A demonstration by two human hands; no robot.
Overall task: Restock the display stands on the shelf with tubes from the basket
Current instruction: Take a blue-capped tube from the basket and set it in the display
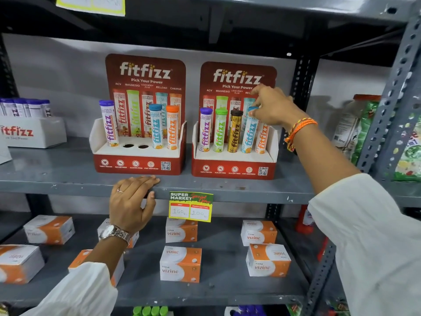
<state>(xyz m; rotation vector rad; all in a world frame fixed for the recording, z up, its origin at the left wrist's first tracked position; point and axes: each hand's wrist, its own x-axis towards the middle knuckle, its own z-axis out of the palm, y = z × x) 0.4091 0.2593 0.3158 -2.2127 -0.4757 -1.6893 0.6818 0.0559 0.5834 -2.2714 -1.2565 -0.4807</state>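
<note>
Two red display stands sit on the grey shelf. The left stand holds a purple tube, a blue tube and an orange tube, with two empty holes between them. The right stand holds purple, green, brown, blue and orange tubes. My right hand pinches the cap of that stand's blue tube, which stands in its hole. My left hand grips the shelf's front edge below the left stand. The basket is out of sight.
A white box of purple-capped tubes stands at the far left of the shelf. A yellow price tag hangs on the shelf edge. Orange-and-white cartons fill the shelf below. Perforated grey uprights and packets stand at the right.
</note>
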